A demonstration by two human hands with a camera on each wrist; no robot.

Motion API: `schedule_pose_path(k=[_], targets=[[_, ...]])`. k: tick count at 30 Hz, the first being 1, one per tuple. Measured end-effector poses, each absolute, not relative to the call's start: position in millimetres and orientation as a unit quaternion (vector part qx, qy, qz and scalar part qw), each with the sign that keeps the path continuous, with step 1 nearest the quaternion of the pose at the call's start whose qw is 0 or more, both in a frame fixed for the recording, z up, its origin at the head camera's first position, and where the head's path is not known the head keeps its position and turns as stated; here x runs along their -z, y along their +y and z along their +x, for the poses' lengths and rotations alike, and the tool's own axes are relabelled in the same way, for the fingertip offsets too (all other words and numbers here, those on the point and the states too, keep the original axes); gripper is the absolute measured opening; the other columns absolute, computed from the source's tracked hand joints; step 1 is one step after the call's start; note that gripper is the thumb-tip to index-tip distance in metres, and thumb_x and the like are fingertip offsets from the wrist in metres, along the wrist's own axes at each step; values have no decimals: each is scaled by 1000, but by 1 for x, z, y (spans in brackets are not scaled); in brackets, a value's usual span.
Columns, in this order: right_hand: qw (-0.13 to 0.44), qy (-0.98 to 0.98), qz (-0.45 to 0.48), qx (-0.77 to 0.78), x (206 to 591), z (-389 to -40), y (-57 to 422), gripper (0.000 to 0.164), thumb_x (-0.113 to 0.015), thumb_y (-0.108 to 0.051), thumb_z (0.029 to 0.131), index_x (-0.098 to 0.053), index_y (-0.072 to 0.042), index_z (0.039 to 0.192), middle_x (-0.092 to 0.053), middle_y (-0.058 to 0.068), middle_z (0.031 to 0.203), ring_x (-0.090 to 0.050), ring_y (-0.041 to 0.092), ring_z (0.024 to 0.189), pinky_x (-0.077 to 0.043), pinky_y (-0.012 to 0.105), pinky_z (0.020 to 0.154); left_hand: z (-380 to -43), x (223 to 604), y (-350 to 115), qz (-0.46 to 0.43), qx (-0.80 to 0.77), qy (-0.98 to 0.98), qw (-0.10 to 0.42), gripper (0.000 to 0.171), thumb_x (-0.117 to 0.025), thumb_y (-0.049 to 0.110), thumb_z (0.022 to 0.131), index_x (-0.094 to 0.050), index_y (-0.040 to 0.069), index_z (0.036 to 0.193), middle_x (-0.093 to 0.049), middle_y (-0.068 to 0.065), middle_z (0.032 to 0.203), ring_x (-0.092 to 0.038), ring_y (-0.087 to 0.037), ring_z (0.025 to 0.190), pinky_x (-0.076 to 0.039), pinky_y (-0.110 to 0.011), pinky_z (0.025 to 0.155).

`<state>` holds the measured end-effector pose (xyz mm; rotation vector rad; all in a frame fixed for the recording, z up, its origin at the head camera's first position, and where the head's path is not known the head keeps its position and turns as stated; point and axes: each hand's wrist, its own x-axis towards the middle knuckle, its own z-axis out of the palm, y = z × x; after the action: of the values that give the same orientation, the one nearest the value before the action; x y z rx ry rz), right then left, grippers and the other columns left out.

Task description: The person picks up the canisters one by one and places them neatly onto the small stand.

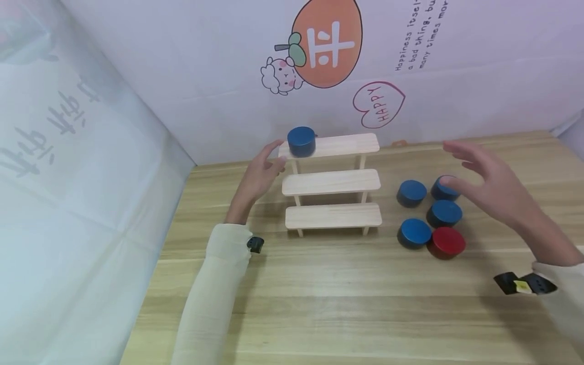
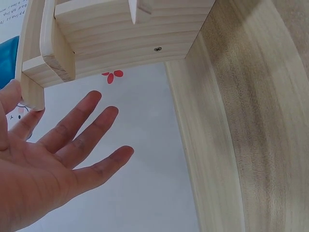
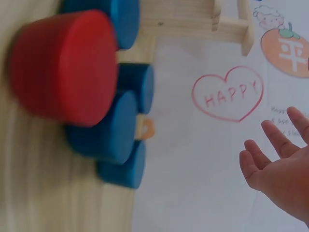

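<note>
A three-tier wooden step shelf [image 1: 331, 182] stands on the table against the back wall. One short blue cylinder [image 1: 301, 142] sits on the left end of its top tier. Beside that end is my left hand [image 1: 261, 175], its fingers spread and the thumb and index finger close to the board; whether they touch it I cannot tell. My right hand [image 1: 495, 185] is raised over the right side with fingers extended, holding nothing. Below and left of it stand several blue cylinders [image 1: 412, 193] and one red cylinder [image 1: 446, 243], grouped to the right of the shelf.
A white printed sheet [image 1: 219, 66] covers the back wall, and another white sheet [image 1: 91, 203] hangs along the left side. The wood-grain table [image 1: 342, 304] runs forward from the shelf. A small orange tag-like piece [image 1: 399, 143] shows at the table's back edge.
</note>
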<state>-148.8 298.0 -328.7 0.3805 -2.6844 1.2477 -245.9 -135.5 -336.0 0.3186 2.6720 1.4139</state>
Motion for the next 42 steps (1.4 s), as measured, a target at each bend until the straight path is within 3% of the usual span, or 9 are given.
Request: schedule_pose_path(k=[7,14,28,35,39,42], targets=[[52,-911,73,-402,343,-138,319,69,-64,-23,100,-30,-25,159,-31,13,159,-26,31,146,-18,15,109,-246,338,-135,103,-466,877,52,52,-49,45,104,-35,39,155,-67,-16,122,-63,-29,113,-45,-54,95],[62,-910,63,-404,355,-130,334,71,-65,-21,99,-27,-26,159,-30,15,160,-25,10,145,-16,9,105,-246,338,-135,105,-468,876,50,53,-49,45,104,-34,40,155,-67,-17,122,-63,-27,112,-46,-52,92],[46,-906,38,-420,376,-132,354,72,-62,-20,101,-21,-20,161,-26,21,160,-20,17,148,-12,21,114,-246,337,-135,105,-466,877,49,53,-48,45,105,-34,39,155,-66,-18,124,-62,-32,116,-45,-55,94],[37,-905,41,-421,387,-134,365,72,-62,-20,101,-22,-27,160,-30,23,156,-23,21,147,-14,17,112,-247,339,-135,103,-464,878,49,53,-48,46,104,-34,39,155,-67,-17,123,-62,-32,116,-45,-54,94],[28,-905,40,-422,393,-135,373,72,-63,-21,101,-23,-29,160,-33,21,155,-25,17,146,-16,8,106,-247,339,-136,104,-466,877,49,53,-48,46,104,-34,39,155,-67,-18,122,-62,-32,115,-44,-54,93],[16,-905,38,-424,396,-138,377,73,-62,-22,101,-21,-29,160,-31,23,156,-22,22,148,-14,13,111,-247,339,-136,105,-466,877,49,53,-48,46,105,-34,38,155,-67,-18,122,-61,-33,115,-44,-54,94]])
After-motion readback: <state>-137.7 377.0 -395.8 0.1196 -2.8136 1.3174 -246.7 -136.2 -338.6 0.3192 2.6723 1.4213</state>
